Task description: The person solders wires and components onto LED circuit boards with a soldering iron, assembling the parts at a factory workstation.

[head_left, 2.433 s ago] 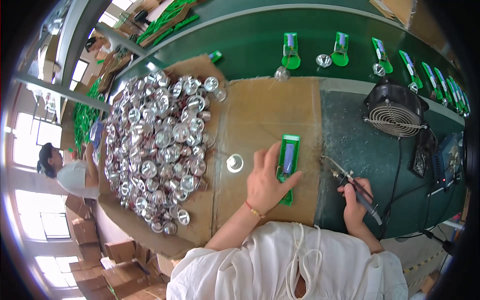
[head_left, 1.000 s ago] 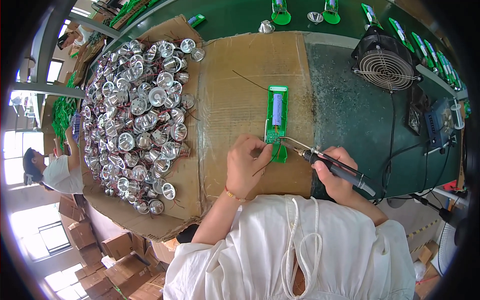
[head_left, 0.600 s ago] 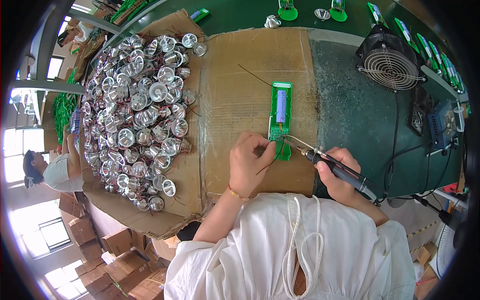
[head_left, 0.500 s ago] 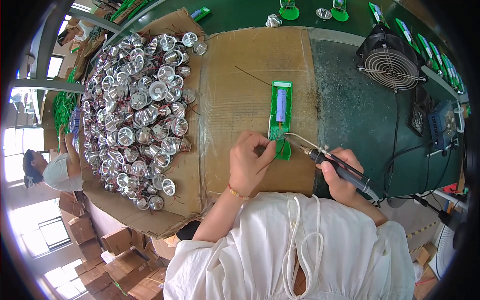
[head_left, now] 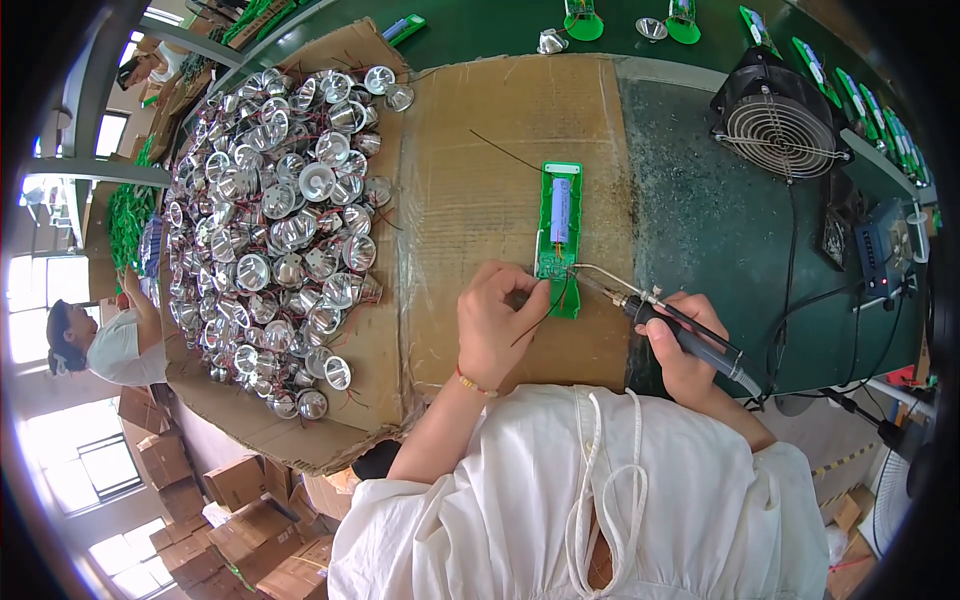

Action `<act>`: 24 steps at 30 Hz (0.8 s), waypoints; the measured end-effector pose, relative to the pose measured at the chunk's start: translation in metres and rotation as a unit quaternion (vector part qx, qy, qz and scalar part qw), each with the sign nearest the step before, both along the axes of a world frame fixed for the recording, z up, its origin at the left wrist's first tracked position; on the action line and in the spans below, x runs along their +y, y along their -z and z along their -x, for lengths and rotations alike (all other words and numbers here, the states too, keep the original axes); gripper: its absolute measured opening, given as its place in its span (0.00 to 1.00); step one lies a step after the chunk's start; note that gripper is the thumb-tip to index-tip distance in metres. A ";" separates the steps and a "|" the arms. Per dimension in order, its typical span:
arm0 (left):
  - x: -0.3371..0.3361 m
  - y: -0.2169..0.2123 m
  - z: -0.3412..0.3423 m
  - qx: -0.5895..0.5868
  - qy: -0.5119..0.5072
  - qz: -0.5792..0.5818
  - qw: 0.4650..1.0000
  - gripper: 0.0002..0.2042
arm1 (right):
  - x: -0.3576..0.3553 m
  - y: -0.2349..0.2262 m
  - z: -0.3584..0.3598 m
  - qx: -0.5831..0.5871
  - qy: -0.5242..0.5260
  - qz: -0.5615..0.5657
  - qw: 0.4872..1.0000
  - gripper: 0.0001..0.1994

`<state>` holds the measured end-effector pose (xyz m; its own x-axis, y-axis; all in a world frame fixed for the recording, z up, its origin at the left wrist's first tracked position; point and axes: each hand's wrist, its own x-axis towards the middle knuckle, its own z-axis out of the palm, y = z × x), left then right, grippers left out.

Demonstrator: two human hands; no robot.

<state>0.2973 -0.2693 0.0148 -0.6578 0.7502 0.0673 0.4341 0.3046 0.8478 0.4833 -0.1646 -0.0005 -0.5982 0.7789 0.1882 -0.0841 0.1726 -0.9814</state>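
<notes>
A green flashlight housing (head_left: 562, 168) lies lengthwise on the cardboard, with a violet cylindrical battery (head_left: 560, 212) inside and a small green circuit board (head_left: 556, 266) below it. At the housing's lower left, my left hand (head_left: 500, 322) is closed in a pinch on a thin dark wire (head_left: 526, 332). My right hand (head_left: 684, 352) grips a soldering iron (head_left: 692, 343) that has a thin curved metal tube alongside. Both the iron's tip and the tube's end reach the circuit board's right side; actual contact is too small to tell. Another dark wire (head_left: 505, 149) sticks out at the housing's upper left.
A heap of silver reflector cups (head_left: 290, 230) with wires fills a cardboard tray on the left. At the right stand a black fan (head_left: 780, 135) and a blue box-shaped unit (head_left: 885, 250) with cables. More green housings (head_left: 815, 68) line the far edge. A co-worker (head_left: 110, 335) sits at far left.
The housing and the soldering iron have shifted very slightly; the iron stays at the circuit board. My left hand keeps its pinch. At far left, the co-worker's arm has moved a little.
</notes>
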 end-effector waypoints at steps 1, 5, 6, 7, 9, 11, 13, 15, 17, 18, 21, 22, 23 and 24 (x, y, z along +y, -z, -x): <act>0.000 0.000 0.000 -0.005 -0.002 0.000 1.000 0.04 | 0.000 -0.001 0.000 0.000 0.001 0.000 1.000 0.08; -0.001 -0.007 -0.004 -0.064 -0.041 -0.042 0.996 0.03 | 0.002 -0.003 -0.002 -0.002 -0.016 0.016 1.000 0.08; -0.002 -0.007 -0.004 -0.064 -0.041 -0.042 0.996 0.03 | 0.003 -0.003 -0.003 -0.008 -0.028 0.015 0.999 0.08; -0.004 -0.007 -0.004 -0.148 -0.068 -0.053 0.985 0.02 | 0.004 -0.003 -0.003 -0.007 -0.028 0.016 0.999 0.08; -0.004 -0.006 -0.004 -0.232 -0.094 -0.063 0.966 0.02 | 0.005 -0.003 -0.001 -0.017 -0.037 0.002 0.999 0.08; -0.002 -0.005 -0.004 -0.210 -0.103 -0.046 0.971 0.03 | 0.004 -0.003 0.001 -0.026 -0.038 0.000 0.999 0.08; -0.005 -0.005 -0.006 -0.203 -0.103 -0.017 0.974 0.04 | 0.004 -0.002 0.001 -0.035 -0.039 -0.001 0.999 0.08; -0.006 -0.003 -0.006 -0.196 -0.103 0.013 0.975 0.04 | 0.005 0.000 0.002 -0.016 -0.032 -0.004 0.999 0.08; -0.006 -0.002 -0.005 -0.200 -0.101 0.016 0.974 0.05 | 0.005 0.000 0.003 -0.020 -0.031 0.005 0.999 0.08; -0.005 0.000 -0.005 -0.201 -0.102 0.017 0.974 0.05 | 0.004 0.000 0.004 -0.024 -0.030 0.013 0.999 0.08; 0.000 0.004 -0.001 -0.021 -0.054 0.001 0.998 0.05 | 0.004 0.000 0.007 -0.029 -0.045 0.025 0.998 0.08; 0.001 0.002 0.000 -0.047 -0.055 0.018 0.997 0.05 | 0.004 -0.001 0.009 -0.029 -0.044 0.026 0.998 0.08; 0.002 0.001 0.001 -0.073 -0.056 0.034 0.995 0.05 | 0.004 -0.001 0.011 -0.033 -0.040 0.044 0.998 0.08; 0.003 0.002 0.002 -0.073 -0.056 0.034 0.995 0.05 | 0.004 -0.001 0.012 -0.035 -0.037 0.061 0.997 0.08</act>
